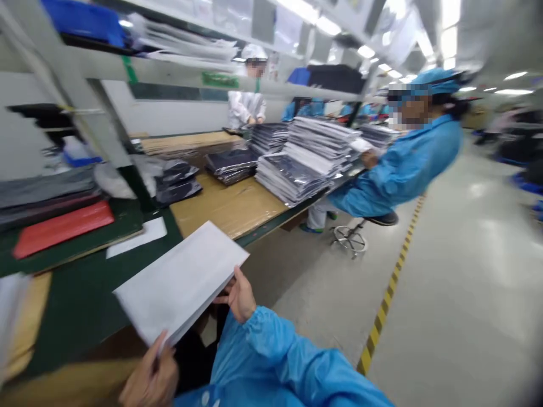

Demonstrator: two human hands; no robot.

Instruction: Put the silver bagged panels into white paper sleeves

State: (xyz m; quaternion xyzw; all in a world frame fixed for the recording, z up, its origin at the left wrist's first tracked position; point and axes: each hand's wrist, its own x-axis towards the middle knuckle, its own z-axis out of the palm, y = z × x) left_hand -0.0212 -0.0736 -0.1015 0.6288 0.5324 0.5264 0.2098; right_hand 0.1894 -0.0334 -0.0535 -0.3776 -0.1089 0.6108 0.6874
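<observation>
A flat white packet (182, 280), like folded paper or a white-wrapped item, is held tilted over the front edge of the green bench. My left hand (151, 376) grips its near lower corner, thumb on top. On the right corner, my right hand (240, 294) holds it with the thumb above and the fingers curled underneath. A loose white paper strip (138, 237) lies on the bench just beyond the packet. What the packet contains cannot be seen.
A red flat pack (63, 228) and folded dark cloth (46, 192) lie left. Brown card (224, 206) bears dark bagged packs (232, 164) and tall white stacks (292, 175). A co-worker in blue (403, 152) sits right; another person (248, 102) stands across the bench. A shelf beam (169, 70) crosses above.
</observation>
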